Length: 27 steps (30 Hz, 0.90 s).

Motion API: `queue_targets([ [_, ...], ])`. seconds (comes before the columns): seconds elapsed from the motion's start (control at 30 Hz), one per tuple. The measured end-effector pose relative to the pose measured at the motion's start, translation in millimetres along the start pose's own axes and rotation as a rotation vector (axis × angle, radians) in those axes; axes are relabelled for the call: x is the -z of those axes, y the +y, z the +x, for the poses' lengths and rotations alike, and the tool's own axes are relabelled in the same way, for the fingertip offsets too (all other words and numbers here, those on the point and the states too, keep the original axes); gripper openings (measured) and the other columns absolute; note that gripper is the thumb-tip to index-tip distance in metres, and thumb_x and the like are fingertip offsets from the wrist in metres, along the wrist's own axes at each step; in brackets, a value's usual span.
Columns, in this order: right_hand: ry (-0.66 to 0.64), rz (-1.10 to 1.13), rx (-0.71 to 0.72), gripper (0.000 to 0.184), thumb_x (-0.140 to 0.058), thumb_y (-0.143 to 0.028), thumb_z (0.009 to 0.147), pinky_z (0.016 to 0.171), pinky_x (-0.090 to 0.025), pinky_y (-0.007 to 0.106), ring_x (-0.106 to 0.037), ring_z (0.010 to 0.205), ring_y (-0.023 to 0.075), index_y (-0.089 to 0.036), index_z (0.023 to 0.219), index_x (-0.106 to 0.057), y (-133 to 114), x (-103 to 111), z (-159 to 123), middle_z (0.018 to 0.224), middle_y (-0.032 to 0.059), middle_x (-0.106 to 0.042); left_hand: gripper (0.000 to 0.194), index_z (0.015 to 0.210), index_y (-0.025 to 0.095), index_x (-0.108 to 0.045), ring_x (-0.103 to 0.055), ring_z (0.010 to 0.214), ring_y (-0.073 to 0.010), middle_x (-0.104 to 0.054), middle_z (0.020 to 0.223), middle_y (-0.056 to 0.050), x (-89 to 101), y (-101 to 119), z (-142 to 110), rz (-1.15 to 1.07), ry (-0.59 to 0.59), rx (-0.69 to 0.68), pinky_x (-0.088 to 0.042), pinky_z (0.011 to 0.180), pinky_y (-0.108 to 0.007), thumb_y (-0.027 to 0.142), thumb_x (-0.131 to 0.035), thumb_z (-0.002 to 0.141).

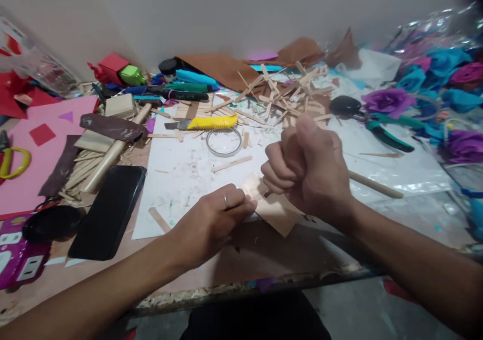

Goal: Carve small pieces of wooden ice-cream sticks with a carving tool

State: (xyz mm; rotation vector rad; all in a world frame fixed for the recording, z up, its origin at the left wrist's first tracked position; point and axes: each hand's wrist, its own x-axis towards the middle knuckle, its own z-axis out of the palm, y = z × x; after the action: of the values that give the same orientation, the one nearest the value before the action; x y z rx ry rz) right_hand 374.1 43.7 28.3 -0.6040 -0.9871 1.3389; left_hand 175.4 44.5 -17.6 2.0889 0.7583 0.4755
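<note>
My left hand (222, 217), with a ring on one finger, is closed in a pinch at the edge of a tan square piece (283, 219). What sits between its fingertips is too small to make out. Just to the right, my right hand (309, 171) is curled into a fist with the thumb on top, above that same tan piece. A small dark tip seems to show under its fingers, but I cannot name it. Behind the right wrist a round wooden stick (377, 185) sticks out. A loose popsicle stick (232, 164) lies on the white sheet (181, 179).
A yellow utility knife (211, 122) and a roll of clear tape (224, 142) lie ahead. Beyond is a pile of popsicle sticks (290, 91). Left are a black phone (109, 211) and yellow-handled scissors (17, 163); right are green-handled pliers (390, 135) and purple paper flowers (388, 101).
</note>
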Motion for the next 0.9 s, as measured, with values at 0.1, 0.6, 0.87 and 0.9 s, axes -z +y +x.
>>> queue_targets([
  [0.1, 0.007, 0.033, -0.016, 0.070, -0.068, -0.054, 0.099, 0.037, -0.014, 0.023, -0.017, 0.037, 0.0043, -0.019, 0.052, -0.029, -1.5, -3.2, 1.7, 0.046, -0.0074, -0.023, 0.045, 0.071, 0.018, -0.043, -0.046, 0.070, -0.0104, -0.048, 0.074, 0.003, -6.4, 5.8, 1.8, -0.268, 0.084, 0.289, -0.037, 0.063, -0.025, 0.041, -0.058, 0.107],
  [0.6, -0.129, -0.161, 0.103, 0.056, -0.060, -0.040, 0.100, 0.046, -0.024, 0.030, -0.025, 0.047, 0.0106, -0.021, 0.056, -0.032, -3.7, -1.3, -23.5, 0.054, -0.0043, -0.026, 0.037, 0.076, 0.018, -0.060, -0.047, 0.071, -0.0113, -0.051, 0.076, 0.003, 2.9, 17.9, 6.4, -0.409, -0.004, 0.392, -0.038, 0.061, -0.026, 0.044, -0.060, 0.102],
  [0.87, -0.399, -0.448, 0.350, 0.053, -0.052, -0.039, 0.103, 0.051, -0.031, 0.034, -0.022, 0.047, 0.0131, -0.024, 0.061, -0.023, 12.1, 11.3, -53.5, 0.056, -0.0043, -0.023, 0.031, 0.079, 0.020, -0.067, -0.060, 0.083, -0.0139, -0.063, 0.083, 0.003, 6.4, 18.8, 7.4, -0.240, 0.005, 0.298, -0.045, 0.080, -0.029, 0.034, -0.057, 0.104],
  [0.9, -0.393, -0.454, 0.405, 0.051, -0.048, -0.037, 0.104, 0.051, -0.032, 0.035, -0.023, 0.047, 0.0141, -0.025, 0.061, -0.022, 19.1, 14.3, -57.5, 0.056, -0.0042, -0.023, 0.030, 0.082, 0.021, -0.069, -0.062, 0.085, -0.0141, -0.064, 0.085, 0.003, 6.6, 18.9, 7.1, -0.238, -0.002, 0.303, -0.045, 0.081, -0.029, 0.035, -0.056, 0.105],
])
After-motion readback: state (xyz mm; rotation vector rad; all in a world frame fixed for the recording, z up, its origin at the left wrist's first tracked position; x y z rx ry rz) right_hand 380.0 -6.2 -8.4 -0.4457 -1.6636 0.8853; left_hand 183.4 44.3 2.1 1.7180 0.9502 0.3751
